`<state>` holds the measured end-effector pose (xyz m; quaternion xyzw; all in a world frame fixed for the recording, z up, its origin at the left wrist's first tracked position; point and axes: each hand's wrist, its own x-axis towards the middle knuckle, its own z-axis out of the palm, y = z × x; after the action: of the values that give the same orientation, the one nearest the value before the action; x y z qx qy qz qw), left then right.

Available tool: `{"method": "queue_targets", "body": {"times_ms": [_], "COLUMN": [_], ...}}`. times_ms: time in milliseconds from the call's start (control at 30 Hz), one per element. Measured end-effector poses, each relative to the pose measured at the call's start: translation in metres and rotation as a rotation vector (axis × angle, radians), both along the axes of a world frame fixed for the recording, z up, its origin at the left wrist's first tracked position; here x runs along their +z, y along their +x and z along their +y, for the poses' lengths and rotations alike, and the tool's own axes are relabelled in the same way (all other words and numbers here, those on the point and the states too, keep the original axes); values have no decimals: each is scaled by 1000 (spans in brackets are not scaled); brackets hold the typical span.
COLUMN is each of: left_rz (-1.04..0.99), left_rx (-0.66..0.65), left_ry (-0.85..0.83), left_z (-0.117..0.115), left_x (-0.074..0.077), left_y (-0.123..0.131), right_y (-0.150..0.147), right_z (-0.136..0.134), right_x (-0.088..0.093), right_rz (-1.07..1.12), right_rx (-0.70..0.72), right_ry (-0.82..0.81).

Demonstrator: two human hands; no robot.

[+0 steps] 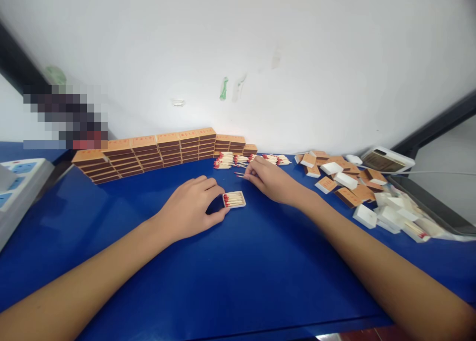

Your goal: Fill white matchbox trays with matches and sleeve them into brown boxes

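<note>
Near the middle of the blue table (pixel 230 271), a small white matchbox tray (pixel 241 205) holds red-tipped matches (pixel 233 198) lying side by side. My left hand (pixel 193 207) grips the left end of this tray between thumb and fingers. Farther back, my right hand (pixel 266 180) has its fingertips pinched on a match (pixel 240 173), whose red end sticks out to the left. Just behind that hand lie loose matches (pixel 225 160) in a spread-out pile, partly hidden by the fingers.
Along the wall at left stand stacked matchboxes (pixel 159 150). To the right lie loose orange sleeves (pixel 347 197) and white trays (pixel 388 217), with a phone (pixel 388 160) and a cable behind. A power strip (pixel 26 182) sits at far left.
</note>
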<state>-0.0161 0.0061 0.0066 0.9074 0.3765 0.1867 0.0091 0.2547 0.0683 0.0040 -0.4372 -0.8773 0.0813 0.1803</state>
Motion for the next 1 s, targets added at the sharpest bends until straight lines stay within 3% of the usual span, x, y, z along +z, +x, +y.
{"method": "queue_targets", "body": {"times_ms": [367,667,1000], "left_rz": [7,0,-2], "left_rx": [2,-5,-7], "left_ry": [-6,4,9], "left_z": [0,-1,0], "left_x": [2,1,1], "left_y": [0,1,0], "right_y": [-4,-4,-15], "right_z": [10,13,-40], "right_x": [-9,-8,22], "right_rz": [-1,18,-4], "right_rx": [-55,-24,116], "right_ry": [108,39,-109]}}
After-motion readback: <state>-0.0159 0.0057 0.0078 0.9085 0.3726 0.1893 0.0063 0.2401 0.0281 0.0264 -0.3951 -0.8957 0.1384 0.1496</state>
